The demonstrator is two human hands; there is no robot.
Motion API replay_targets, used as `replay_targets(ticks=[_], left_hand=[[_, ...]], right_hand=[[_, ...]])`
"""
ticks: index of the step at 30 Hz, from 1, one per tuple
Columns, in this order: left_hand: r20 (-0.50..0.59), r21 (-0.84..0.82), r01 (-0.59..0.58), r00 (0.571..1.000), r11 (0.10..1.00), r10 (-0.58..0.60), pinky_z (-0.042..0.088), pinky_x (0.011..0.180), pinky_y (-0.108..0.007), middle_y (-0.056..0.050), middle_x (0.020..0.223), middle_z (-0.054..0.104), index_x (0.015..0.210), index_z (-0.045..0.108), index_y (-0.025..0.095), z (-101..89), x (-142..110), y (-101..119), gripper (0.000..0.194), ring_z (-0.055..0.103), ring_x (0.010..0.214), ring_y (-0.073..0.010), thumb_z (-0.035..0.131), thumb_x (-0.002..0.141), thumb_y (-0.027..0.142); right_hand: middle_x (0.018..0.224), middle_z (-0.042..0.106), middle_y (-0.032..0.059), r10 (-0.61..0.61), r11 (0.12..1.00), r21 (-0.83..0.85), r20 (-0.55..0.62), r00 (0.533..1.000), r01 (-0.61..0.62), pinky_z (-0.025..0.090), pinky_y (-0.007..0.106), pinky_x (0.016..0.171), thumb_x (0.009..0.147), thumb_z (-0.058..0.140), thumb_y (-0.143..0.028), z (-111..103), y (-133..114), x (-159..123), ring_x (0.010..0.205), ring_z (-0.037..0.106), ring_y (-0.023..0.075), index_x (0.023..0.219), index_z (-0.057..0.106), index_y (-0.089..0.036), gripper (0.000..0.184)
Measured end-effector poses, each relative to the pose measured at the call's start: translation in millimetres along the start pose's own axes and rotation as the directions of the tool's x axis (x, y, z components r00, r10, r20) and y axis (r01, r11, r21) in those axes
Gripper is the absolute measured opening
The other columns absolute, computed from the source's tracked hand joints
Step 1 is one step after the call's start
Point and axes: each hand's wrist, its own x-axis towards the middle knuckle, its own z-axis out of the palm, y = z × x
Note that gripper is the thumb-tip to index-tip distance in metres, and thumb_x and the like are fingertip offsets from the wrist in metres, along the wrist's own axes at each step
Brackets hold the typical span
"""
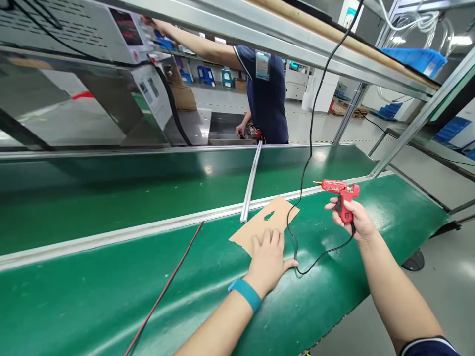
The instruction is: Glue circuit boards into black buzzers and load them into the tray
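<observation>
My right hand (352,217) grips the handle of a red glue gun (339,190), held in the air with its nozzle pointing left. The gun's black cord (308,163) runs up to the overhead frame and loops down onto the green bench (334,296). My left hand (267,257) lies flat, fingers spread, on the near edge of a brown cardboard piece (269,220) with a small cut-out hole. A blue band (245,292) is on my left wrist.
A green conveyor belt (111,193) runs behind an aluminium rail (129,231). A loose aluminium bar (251,180) lies across the belt. A red wire (166,287) crosses the bench. A co-worker in a dark shirt (266,94) stands opposite, reaching up to a machine (85,29).
</observation>
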Motion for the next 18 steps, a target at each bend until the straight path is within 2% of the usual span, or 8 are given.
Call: replay_targets(ticks=[4,9,12,14,16,18], left_hand=[[-0.025,-0.003,-0.005,1.000,1.000,0.005,0.031,0.115,-0.070,-0.026,0.148,0.053,0.146,0.052,0.007,7.1,-11,-15,0.064,0.044,0.141,-0.0405,0.064,0.093,0.043],[-0.059,-0.029,0.004,0.998,1.000,-0.006,0.031,0.119,-0.067,-0.026,0.150,0.052,0.145,0.052,0.005,20.7,-32,-34,0.061,0.044,0.144,-0.0391,0.061,0.095,0.039],[-0.169,-0.078,-0.048,0.985,0.996,0.034,0.037,0.117,-0.065,-0.026,0.145,0.057,0.139,0.057,0.004,30.0,-43,-40,0.055,0.049,0.139,-0.0408,0.063,0.094,0.035],[-0.275,-0.123,-0.111,0.959,0.986,0.074,0.043,0.114,-0.063,-0.026,0.140,0.061,0.132,0.062,0.004,32.3,-49,-40,0.048,0.054,0.134,-0.0416,0.064,0.093,0.032],[-0.367,-0.187,-0.178,0.925,0.966,0.099,0.051,0.108,-0.057,-0.023,0.131,0.068,0.120,0.069,0.007,27.5,-58,-35,0.032,0.061,0.126,-0.0378,0.059,0.095,0.025],[-0.423,-0.288,-0.242,0.900,0.926,0.104,0.056,0.101,-0.047,-0.017,0.115,0.074,0.106,0.070,0.012,15.1,-76,-29,0.021,0.068,0.114,-0.0301,0.052,0.098,0.018]], right_hand=[[0.102,0.075,0.0117,-0.040,0.982,0.184,0.024,0.999,0.034,0.041,0.031,0.051,0.084,0.061,-0.051,-3,13,-13,0.057,0.052,0.0147,0.103,0.071,-0.020,0.038],[0.088,0.070,0.0073,-0.025,0.949,0.314,0.121,0.992,-0.014,0.040,0.029,0.051,0.081,0.068,-0.048,8,21,-19,0.056,0.050,0.0128,0.100,0.074,-0.018,0.036],[0.086,0.069,0.0074,-0.014,0.936,0.349,0.176,0.984,-0.049,0.039,0.028,0.051,0.081,0.069,-0.046,21,22,-19,0.056,0.050,0.0122,0.099,0.075,-0.016,0.036],[0.085,0.068,0.0073,-0.007,0.931,0.359,0.196,0.981,-0.065,0.038,0.028,0.051,0.081,0.071,-0.046,29,24,-17,0.056,0.050,0.0119,0.099,0.075,-0.016,0.036],[0.085,0.068,0.0074,0.004,0.930,0.359,0.210,0.978,-0.080,0.037,0.027,0.051,0.080,0.072,-0.047,35,26,-14,0.056,0.050,0.0118,0.099,0.076,-0.016,0.036],[0.086,0.068,0.0076,0.020,0.929,0.356,0.229,0.973,-0.103,0.037,0.028,0.050,0.080,0.073,-0.047,38,27,-15,0.056,0.051,0.0123,0.099,0.076,-0.016,0.037]])
